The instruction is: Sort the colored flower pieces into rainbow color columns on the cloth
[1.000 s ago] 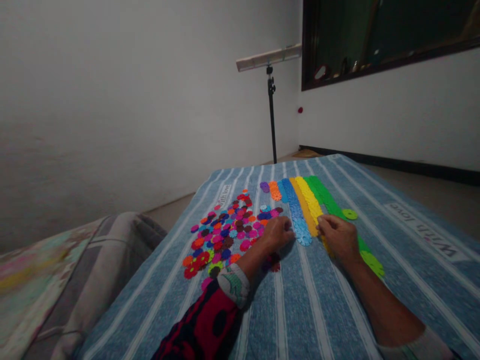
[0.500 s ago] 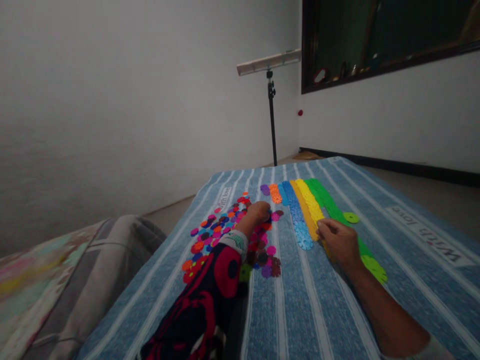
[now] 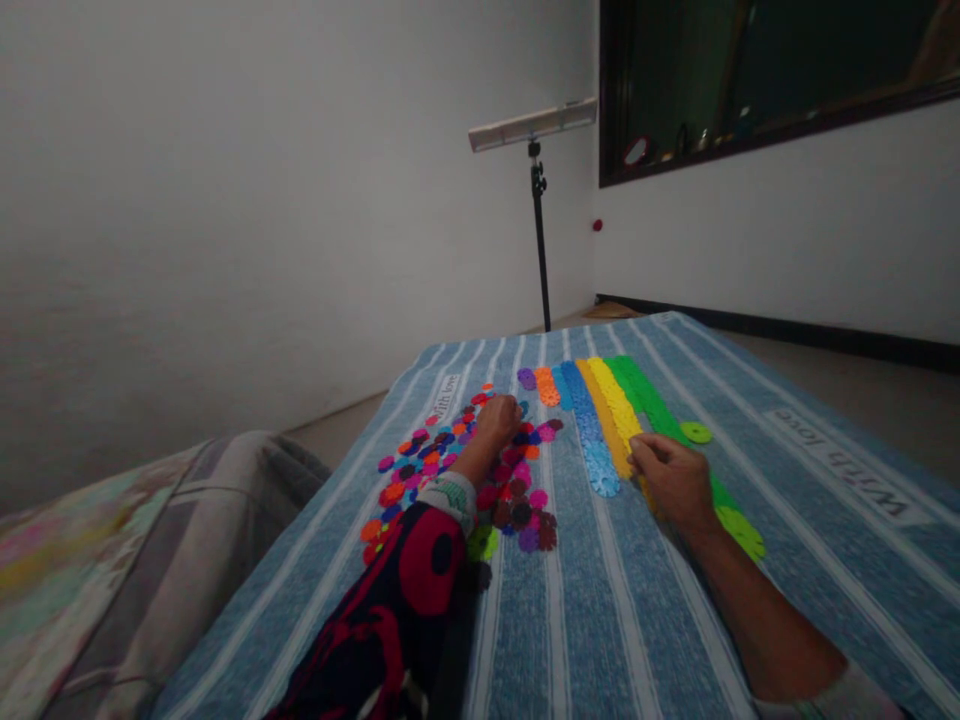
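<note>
"From where is the scene seen?"

"From a single camera worn on the person's head, set above the near part of the striped cloth [image 3: 589, 640]; the left sleeve [image 3: 390, 600] and right cuff [image 3: 851, 695] are cut by the bottom edge."

"Which way is it faced?"

"It is pointed forward and down, so the cloth's stripes are drawn together toward the far end. The pale wall [image 3: 285, 180] is faced beyond, and the window [image 3: 825, 60] at upper right is cut by the frame."

"And how near is it held?"

"The loose discs [image 3: 520, 515] are viewed from fairly close, below the centre; the tall stand [image 3: 540, 235] is shown farther off."
</note>
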A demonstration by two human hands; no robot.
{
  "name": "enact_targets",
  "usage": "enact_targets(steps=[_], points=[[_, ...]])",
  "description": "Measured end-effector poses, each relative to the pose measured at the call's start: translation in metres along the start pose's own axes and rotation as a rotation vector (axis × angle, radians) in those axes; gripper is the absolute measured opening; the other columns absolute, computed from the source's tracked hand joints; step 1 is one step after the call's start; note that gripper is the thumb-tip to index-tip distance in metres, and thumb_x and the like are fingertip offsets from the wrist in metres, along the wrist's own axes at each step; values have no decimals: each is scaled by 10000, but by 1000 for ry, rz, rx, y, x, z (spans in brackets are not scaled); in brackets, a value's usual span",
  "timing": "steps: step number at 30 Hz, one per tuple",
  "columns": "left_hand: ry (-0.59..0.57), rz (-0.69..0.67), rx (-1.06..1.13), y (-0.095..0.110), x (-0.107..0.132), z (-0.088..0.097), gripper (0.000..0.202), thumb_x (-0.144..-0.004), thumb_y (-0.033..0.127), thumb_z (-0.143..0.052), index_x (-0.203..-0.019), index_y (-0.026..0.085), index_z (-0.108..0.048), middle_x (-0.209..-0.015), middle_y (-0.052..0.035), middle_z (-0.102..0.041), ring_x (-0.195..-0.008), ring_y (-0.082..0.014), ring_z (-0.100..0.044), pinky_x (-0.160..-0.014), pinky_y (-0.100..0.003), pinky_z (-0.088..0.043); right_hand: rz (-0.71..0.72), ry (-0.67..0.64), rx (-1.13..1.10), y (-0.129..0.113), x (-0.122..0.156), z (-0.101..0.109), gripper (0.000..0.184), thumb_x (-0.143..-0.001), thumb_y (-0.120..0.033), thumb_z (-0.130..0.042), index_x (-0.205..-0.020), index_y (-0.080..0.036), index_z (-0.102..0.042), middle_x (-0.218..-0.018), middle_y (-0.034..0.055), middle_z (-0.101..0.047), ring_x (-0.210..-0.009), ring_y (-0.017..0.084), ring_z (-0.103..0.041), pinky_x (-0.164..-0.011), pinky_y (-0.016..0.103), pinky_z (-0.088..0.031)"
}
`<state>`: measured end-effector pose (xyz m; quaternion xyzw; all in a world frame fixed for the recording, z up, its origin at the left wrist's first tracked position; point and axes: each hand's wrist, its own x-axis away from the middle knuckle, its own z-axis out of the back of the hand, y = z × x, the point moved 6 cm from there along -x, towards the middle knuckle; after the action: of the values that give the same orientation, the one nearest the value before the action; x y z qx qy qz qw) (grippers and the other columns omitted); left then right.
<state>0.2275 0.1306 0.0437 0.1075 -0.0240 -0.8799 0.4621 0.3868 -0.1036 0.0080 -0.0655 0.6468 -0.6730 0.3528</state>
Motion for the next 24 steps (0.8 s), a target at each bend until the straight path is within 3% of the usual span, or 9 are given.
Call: enact_targets(steps=[2, 5, 8, 11, 18, 24], points=[[-27, -39, 126, 7, 9, 3, 263, -860, 237, -479, -823, 118, -710, -761, -77, -678, -800, -177, -627, -732, -248, -453, 1, 2, 1, 1, -1, 0, 318, -769, -449, -584, -718, -170, -729, -605, 33, -678, -578, 198, -636, -575, 295, -474], [-181, -109, 424, 26, 31, -8, 227, -818, 252, -509, -714, 122, -663, -603, -1, -572, -625, -127, -551, -611, -222, -428, 1, 2, 4, 4, -2, 0, 339, -773, -465, -579, -715, -166, -727, -587, 27, -666, -553, 187, -619, -552, 288, -467], [-366, -193, 662, 50, 58, -26, 200, -790, 256, -531, -652, 131, -602, -558, 27, -515, -553, -101, -506, -558, -207, -407, 5, -1, 7, 6, -3, 0, 347, -775, -466, -573, -719, -160, -726, -591, 31, -667, -548, 183, -615, -541, 282, -468], [-471, -262, 716, 69, 77, -41, 180, -772, 242, -562, -632, 131, -585, -564, 24, -530, -537, -93, -498, -547, -203, -397, 7, -1, 13, 6, -3, 1, 339, -770, -458, -576, -710, -158, -722, -583, 28, -662, -525, 173, -600, -522, 275, -464], [-408, -297, 543, 93, 82, -47, 197, -809, 256, -560, -709, 127, -670, -588, 8, -565, -602, -106, -525, -580, -202, -408, -24, 6, 21, 4, -3, 2, 353, -760, -479, -582, -726, -158, -725, -565, 24, -657, -496, 174, -601, -496, 278, -478], [-286, -299, 373, 92, 95, -41, 232, -840, 266, -530, -880, 141, -722, -792, -40, -690, -705, -146, -592, -633, -234, -436, -95, 5, 42, 3, 4, 8, 283, -694, -429, -628, -736, -166, -725, -593, 41, -691, -552, 216, -653, -550, 313, -502]])
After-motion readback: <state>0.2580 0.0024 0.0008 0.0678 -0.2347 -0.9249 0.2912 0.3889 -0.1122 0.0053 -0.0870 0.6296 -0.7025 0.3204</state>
